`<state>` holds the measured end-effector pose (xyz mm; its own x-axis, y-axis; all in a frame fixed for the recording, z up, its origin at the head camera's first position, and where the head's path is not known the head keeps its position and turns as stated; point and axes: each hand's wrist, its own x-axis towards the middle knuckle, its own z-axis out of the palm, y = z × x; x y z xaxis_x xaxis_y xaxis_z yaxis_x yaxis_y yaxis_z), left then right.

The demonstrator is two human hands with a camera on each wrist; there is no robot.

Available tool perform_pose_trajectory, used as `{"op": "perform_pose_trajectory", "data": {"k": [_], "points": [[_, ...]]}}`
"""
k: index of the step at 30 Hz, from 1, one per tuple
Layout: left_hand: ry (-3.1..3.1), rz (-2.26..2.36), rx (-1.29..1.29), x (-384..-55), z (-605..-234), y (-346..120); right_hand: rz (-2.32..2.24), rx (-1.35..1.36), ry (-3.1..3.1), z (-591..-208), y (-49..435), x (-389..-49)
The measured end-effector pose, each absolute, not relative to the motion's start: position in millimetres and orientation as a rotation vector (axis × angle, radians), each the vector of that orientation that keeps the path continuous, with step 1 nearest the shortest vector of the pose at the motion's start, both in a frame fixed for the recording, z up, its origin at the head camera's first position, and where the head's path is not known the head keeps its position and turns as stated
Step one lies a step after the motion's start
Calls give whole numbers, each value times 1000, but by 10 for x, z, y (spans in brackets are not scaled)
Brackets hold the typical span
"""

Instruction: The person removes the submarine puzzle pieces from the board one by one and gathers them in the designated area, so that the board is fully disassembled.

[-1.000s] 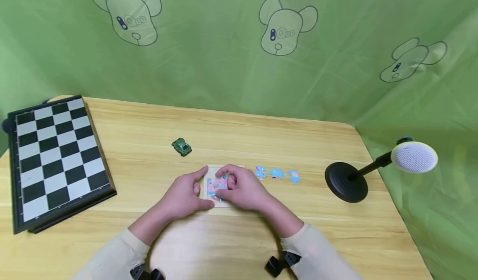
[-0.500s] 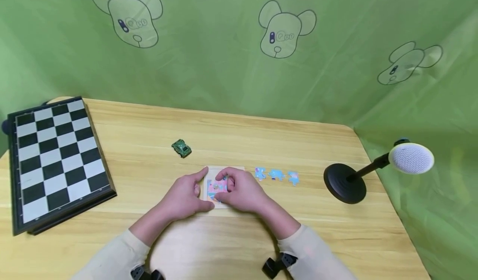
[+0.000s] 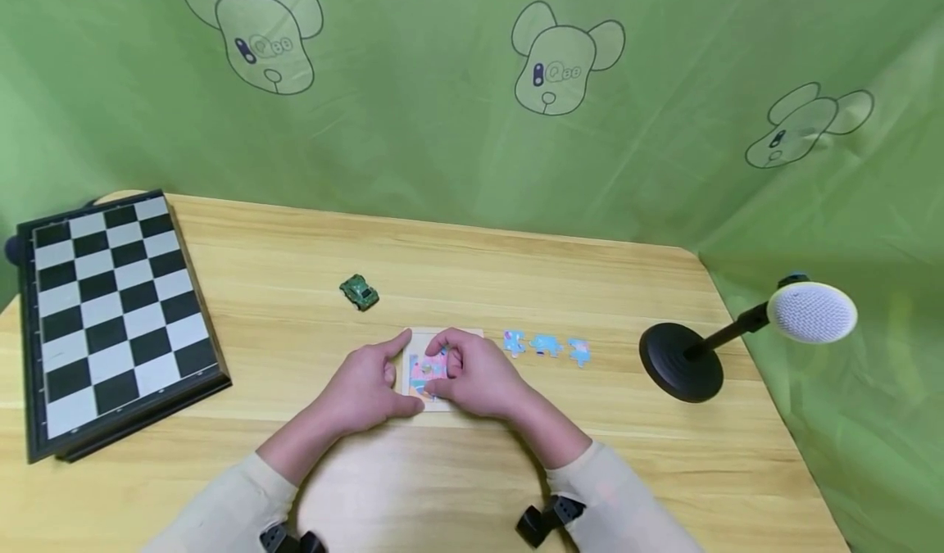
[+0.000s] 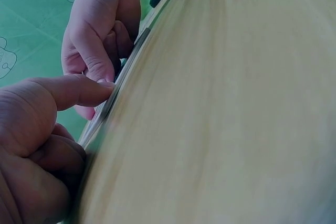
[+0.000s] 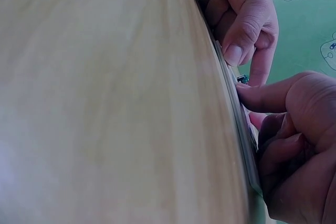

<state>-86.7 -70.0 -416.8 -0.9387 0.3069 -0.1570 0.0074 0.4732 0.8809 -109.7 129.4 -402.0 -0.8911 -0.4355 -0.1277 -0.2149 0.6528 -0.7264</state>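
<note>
In the head view a small jigsaw board [image 3: 420, 341] with a pale frame lies flat at the table's middle. Pink and blue pieces [image 3: 425, 367] fill its visible part; my right hand covers the rest. My left hand [image 3: 367, 385] holds the board's left side, index finger at the far corner, thumb at the near one. Over the board my right hand [image 3: 483, 373] bends thumb and index finger around a puzzle piece, which is mostly hidden. Both hands [image 4: 31, 145] [image 5: 304, 145] meet at the board's thin edge in the wrist views. Three loose blue puzzle pieces [image 3: 546, 343] lie to the right.
A green toy car [image 3: 359, 292] sits beyond the board. On the left stands a black-and-white chessboard [image 3: 118, 307]. A round-headed device on a black base [image 3: 682, 360] stands at right. Green cloth [image 3: 442, 127] hangs behind the wooden table [image 3: 295, 242].
My right thumb has shifted slightly left on the board. My left hand keeps its place, and the loose pieces lie as before. The head view has tilted a little.
</note>
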Motion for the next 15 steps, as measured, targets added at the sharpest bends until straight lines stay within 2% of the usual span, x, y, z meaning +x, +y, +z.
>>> {"op": "perform_pose_trajectory", "data": {"k": [15], "points": [[2430,1442,261,-863,-4154,-687,-1155,-481,2568,-4037,1299,-1076]]}}
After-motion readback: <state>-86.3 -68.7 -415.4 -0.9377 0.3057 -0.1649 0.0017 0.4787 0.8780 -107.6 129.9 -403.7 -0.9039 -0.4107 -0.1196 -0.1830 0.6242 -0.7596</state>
